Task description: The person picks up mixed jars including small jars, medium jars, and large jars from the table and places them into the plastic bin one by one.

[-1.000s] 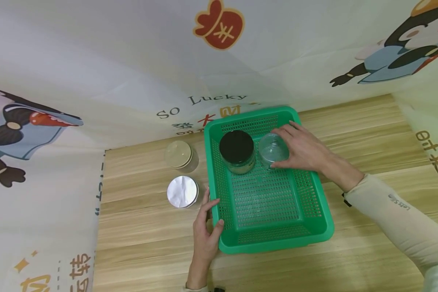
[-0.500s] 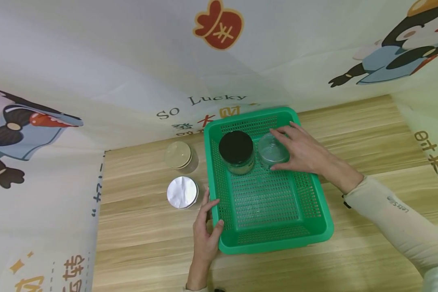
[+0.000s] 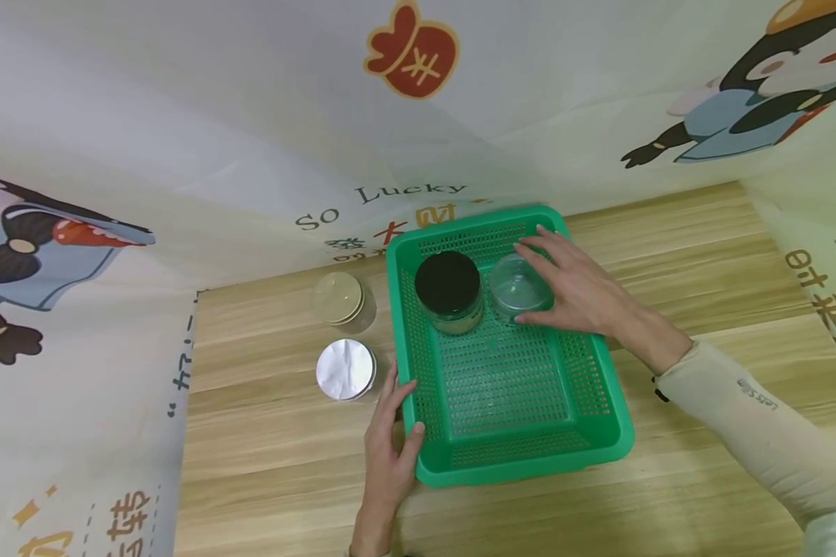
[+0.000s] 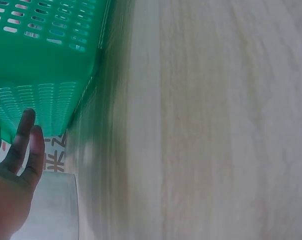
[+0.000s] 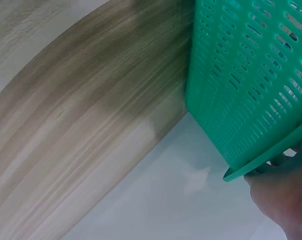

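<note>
In the head view, a green plastic basket [image 3: 522, 473] stands on the table. My right hand [image 3: 574, 290] reaches over its right rim and grips a clear jar [image 3: 518, 285] between fingers and thumb, inside the basket's far end. Left of that jar stands a clear jar with a black lid [image 3: 448, 282]. My left hand [image 3: 390, 449] rests against the basket's left side, fingertips and thumb at the rim; in the left wrist view its fingers [image 4: 26, 135] lie fairly straight by the perforated wall. The right wrist view shows only part of the right hand [image 5: 283, 195] beyond the rim.
Left of the basket, two more jars stand on the wooden table [image 3: 272, 456]: one with a beige-gold lid [image 3: 337, 298], one with a silver foil top [image 3: 346, 370]. A printed white cloth [image 3: 251, 116] rises behind the table and at both sides.
The view has shifted slightly. Both hands, the basket and the jars keep almost the same places; the right hand stays on the clear jar.
</note>
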A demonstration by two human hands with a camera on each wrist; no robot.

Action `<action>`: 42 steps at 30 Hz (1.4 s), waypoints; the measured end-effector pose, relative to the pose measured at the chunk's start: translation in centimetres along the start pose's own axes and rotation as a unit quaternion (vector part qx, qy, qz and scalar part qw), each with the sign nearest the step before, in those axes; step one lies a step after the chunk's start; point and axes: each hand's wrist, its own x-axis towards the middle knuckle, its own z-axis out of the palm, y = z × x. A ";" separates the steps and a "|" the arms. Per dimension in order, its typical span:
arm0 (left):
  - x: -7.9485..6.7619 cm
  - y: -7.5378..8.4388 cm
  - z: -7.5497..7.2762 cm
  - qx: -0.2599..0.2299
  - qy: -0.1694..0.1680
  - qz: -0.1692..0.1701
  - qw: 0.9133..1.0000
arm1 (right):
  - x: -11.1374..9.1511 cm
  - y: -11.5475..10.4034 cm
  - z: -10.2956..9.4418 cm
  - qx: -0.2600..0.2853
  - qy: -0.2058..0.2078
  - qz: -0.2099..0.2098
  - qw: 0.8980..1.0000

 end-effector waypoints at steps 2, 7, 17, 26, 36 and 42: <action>0.0 0.2 -0.2 0.017 -0.001 -0.002 1.000 | -0.2 0.0 -0.1 -0.002 -0.001 0.011 1.000; -0.1 0.6 -0.4 0.063 0.005 0.003 0.998 | -0.8 0.0 -0.3 0.008 0.006 0.040 0.999; -0.1 0.8 -0.3 0.094 0.061 0.050 0.992 | -1.8 0.0 -0.2 0.018 0.009 0.050 0.999; 0.1 0.9 -0.4 0.107 0.076 0.089 0.987 | -2.8 0.1 -0.4 0.042 0.030 0.058 0.997; 1.2 1.5 -1.3 0.119 0.117 0.158 0.973 | -5.5 0.0 -0.4 0.079 0.054 0.092 0.991; 1.6 1.7 -1.8 0.126 0.138 0.173 0.967 | -5.9 -0.1 -0.4 0.097 0.038 0.124 0.987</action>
